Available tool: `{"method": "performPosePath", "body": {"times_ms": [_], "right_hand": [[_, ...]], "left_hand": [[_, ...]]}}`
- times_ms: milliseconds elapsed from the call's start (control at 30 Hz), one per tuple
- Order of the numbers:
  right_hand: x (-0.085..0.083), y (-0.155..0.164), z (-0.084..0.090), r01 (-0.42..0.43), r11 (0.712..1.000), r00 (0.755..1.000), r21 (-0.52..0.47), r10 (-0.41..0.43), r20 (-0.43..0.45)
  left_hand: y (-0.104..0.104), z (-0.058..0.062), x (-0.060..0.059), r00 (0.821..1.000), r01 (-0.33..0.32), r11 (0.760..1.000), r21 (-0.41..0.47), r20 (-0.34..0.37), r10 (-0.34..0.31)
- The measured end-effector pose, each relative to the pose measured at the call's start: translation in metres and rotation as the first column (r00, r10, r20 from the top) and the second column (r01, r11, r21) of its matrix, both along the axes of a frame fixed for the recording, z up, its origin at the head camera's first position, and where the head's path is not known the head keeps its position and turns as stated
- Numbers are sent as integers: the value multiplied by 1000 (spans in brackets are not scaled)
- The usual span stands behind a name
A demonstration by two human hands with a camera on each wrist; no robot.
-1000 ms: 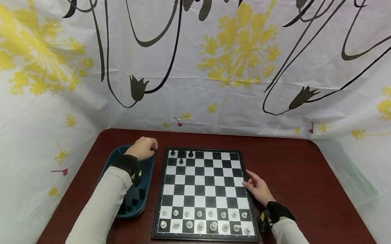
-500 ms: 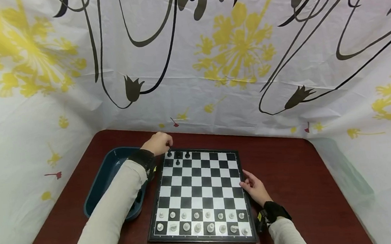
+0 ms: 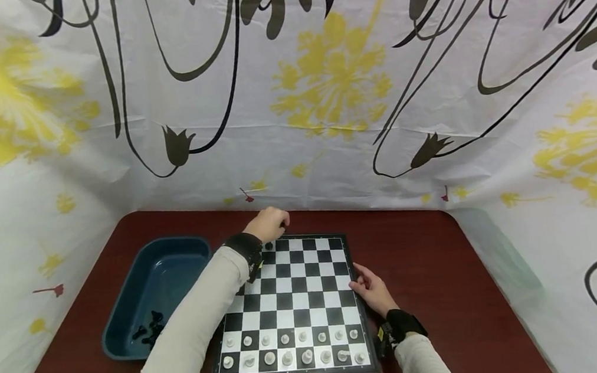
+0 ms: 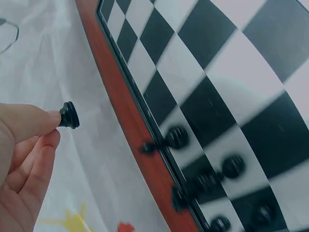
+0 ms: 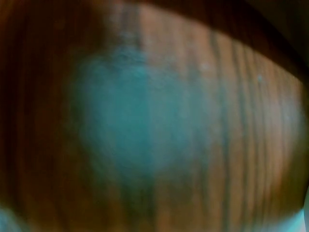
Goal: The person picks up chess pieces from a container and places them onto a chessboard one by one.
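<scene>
My left hand [image 3: 267, 225] is over the far edge of the chessboard [image 3: 299, 286], pinching a black chess piece [image 4: 70, 116] between thumb and fingertips. The piece's round base points away from the fingers in the left wrist view. Several black chess pieces [image 4: 177, 137] stand at the board's far left corner, mostly hidden by my arm in the head view. Along the near edge, two rows of white chess pieces [image 3: 306, 357] fill their squares. My right hand [image 3: 373, 292] rests at the board's right edge, thumb over the border. The right wrist view is a blurred brown surface.
Left of the board stands a blue tray [image 3: 109, 321] with several black pieces [image 3: 154, 324] at its near end, partly hidden by my left sleeve. The dark red table [image 3: 423, 270] meets a patterned white curtain [image 3: 213, 188] at the back.
My left hand has moved right, from over the tray's far edge to over the board's far edge, carrying the black piece. The right hand stays at the board's edge. The head view has shifted.
</scene>
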State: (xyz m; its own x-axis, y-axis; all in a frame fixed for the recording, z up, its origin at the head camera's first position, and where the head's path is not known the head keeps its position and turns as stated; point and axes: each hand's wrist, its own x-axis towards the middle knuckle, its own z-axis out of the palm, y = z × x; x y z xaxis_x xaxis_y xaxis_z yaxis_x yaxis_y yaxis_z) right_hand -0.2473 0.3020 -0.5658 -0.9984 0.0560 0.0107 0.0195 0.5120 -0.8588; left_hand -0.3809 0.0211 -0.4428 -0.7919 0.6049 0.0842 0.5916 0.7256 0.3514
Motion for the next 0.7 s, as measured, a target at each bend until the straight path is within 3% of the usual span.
{"method": "performPosePath", "body": {"times_ms": [300, 533, 700], "right_hand": [[-3, 2, -1, 7, 1000, 1000, -3, -7, 23], [8, -9, 30, -27, 1000, 1000, -2, 27, -11], [10, -11, 35, -18, 1000, 1000, 4, 18, 3]], "left_hand": [[43, -11, -4, 998, 58, 998, -17, 11, -58], [66, -21, -5, 995, 99, 995, 0, 8, -99], [82, -26, -3, 993, 116, 993, 35, 31, -117]]}}
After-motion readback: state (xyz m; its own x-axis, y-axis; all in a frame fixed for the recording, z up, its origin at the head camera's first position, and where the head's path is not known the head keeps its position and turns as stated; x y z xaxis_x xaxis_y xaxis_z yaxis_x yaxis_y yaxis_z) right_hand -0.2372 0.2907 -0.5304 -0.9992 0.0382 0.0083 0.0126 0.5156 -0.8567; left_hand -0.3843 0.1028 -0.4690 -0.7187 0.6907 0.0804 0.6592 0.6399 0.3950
